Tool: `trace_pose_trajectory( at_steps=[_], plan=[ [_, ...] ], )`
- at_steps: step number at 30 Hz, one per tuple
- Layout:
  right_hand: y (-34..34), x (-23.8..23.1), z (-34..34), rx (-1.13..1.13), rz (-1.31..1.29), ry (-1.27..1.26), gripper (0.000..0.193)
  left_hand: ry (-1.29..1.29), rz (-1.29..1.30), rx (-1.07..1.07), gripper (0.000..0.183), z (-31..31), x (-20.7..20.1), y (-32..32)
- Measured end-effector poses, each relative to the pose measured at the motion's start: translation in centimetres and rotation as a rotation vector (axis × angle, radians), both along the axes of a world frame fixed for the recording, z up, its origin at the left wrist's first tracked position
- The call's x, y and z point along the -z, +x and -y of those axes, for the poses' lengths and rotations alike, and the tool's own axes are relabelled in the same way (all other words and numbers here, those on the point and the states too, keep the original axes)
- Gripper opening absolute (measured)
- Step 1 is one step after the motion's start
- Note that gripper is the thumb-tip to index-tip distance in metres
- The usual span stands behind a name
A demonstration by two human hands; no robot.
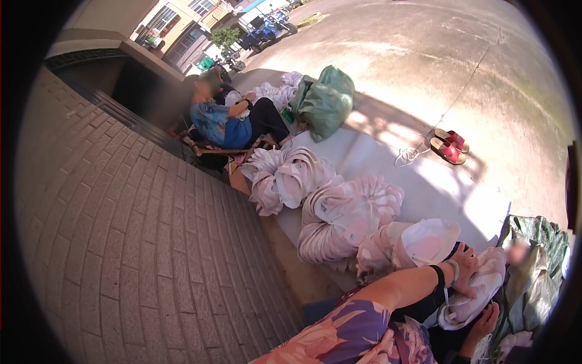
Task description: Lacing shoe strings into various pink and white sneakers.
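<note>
My left arm, in a purple and orange floral sleeve with a black band and a pale bracelet, reaches over my lap. My left hand (464,270) is closed on a pale pink and white curved cloth piece (485,284), thumb lying across its surface. Below its lower edge, my right hand (483,328) has curled fingers close to the cloth; what they pinch, if anything, is too small to make out. White threads (482,349) hang by the right hand. Beside my left forearm lies a stack of similar cupped pieces (427,241).
Bundles of nested pink pieces (351,218) run along a pale ground sheet (382,159). A brick wall (157,255) borders the left. Beyond sit another person (221,124) and a green sack (327,103). Red sandals (448,147) and green sacking (530,285) lie to the right.
</note>
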State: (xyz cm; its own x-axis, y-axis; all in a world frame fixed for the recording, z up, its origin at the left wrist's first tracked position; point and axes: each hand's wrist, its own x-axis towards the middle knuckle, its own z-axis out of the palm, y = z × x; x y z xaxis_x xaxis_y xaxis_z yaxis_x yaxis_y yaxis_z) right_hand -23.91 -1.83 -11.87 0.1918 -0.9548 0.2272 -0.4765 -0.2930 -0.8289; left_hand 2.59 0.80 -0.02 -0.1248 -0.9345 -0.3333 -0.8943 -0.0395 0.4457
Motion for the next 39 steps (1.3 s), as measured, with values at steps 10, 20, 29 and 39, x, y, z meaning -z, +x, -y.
trace_pose_trajectory(
  at_steps=[10, 20, 29, 39],
  plan=[
    [1.0, -4.3, -1.2, -0.081, -0.188, -0.184, 0.013, 0.033, 0.011, 0.053, 0.095, 0.1, -0.7, -0.3],
    [4.9, -5.8, -0.7, -0.012, -0.103, -0.184, 0.011, -0.269, 0.032, -0.073, 0.082, -0.6, 2.1, 1.3],
    [2.8, -6.9, -0.8, 0.026, 0.023, -0.011, 0.009, -0.572, -0.31, 0.034, 0.057, 1.4, 2.3, -1.8],
    [3.9, -9.6, -0.5, -0.023, -0.02, -0.007, 0.007, -0.538, -0.358, 0.026, 0.045, 2.2, 3.1, -2.9]
  ],
)
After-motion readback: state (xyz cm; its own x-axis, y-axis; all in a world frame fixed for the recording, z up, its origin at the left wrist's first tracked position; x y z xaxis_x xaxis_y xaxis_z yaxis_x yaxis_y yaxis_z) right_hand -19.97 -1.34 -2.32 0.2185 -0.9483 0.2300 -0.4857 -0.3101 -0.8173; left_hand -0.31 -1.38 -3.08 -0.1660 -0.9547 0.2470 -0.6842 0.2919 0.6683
